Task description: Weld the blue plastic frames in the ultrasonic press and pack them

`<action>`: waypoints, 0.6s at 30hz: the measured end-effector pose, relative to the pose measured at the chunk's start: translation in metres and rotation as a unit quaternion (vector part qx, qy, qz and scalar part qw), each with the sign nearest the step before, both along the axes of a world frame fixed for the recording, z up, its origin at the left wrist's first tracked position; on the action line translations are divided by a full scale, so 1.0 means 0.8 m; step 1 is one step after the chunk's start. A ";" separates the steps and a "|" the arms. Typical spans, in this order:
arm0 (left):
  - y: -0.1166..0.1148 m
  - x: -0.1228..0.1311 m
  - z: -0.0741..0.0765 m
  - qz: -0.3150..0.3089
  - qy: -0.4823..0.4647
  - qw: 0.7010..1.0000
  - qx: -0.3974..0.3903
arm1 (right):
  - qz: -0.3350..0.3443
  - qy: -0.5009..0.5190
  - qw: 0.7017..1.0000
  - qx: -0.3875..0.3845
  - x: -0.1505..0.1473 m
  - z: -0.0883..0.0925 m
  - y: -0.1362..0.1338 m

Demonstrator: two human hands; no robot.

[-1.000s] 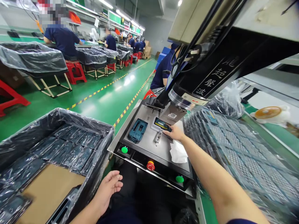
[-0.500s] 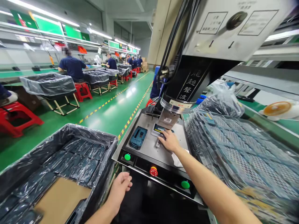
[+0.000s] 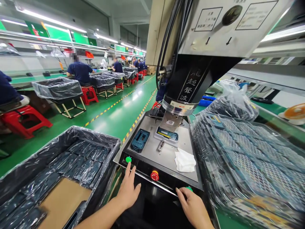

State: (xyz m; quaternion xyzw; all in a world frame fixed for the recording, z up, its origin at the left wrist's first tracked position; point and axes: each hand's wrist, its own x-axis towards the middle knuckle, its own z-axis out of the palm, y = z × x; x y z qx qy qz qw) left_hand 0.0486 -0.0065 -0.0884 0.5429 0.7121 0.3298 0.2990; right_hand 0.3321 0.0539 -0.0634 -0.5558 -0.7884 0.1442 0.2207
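My left hand (image 3: pixel 128 187) is open, its fingertips at the left green button (image 3: pixel 128 159) on the front panel of an ultrasonic press. At the panel's other end, my right hand (image 3: pixel 193 203) lies over the right green button (image 3: pixel 189 188), covering most of it; it appears to hold nothing and its fingers are loosely apart. A dark teal plastic part with a yellow strip (image 3: pixel 166 133) sits in the white fixture (image 3: pixel 164 139) beneath the press's metal horn (image 3: pixel 170 120). Left of it, a dark teal plastic housing (image 3: pixel 140 140) lies on the metal plate.
A red stop button (image 3: pixel 154 175) sits between the green ones. A white cloth (image 3: pixel 185 160) lies on the plate. On the left is a plastic-lined bin (image 3: pixel 105 135) of dark parts with cardboard; on the right, stacked clear trays (image 3: pixel 238 152). Co-workers (image 3: pixel 79 71) sit farther off.
My right hand has left the part in the fixture and come down to the right green button. My left hand has moved up to the left green button, fingers extended.
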 end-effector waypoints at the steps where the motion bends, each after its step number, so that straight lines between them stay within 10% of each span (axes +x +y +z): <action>1: 0.000 0.004 0.001 0.001 0.000 1.000 -0.008 | -0.004 0.012 1.000 0.013 0.005 -0.008 0.000; 8: 0.002 0.005 -0.002 -0.002 0.007 1.000 -0.015 | 0.013 0.060 0.991 0.119 0.002 -0.034 -0.003; 18: 0.011 -0.043 -0.024 0.126 0.054 0.983 0.126 | -0.014 0.116 0.990 0.082 0.009 -0.022 -0.013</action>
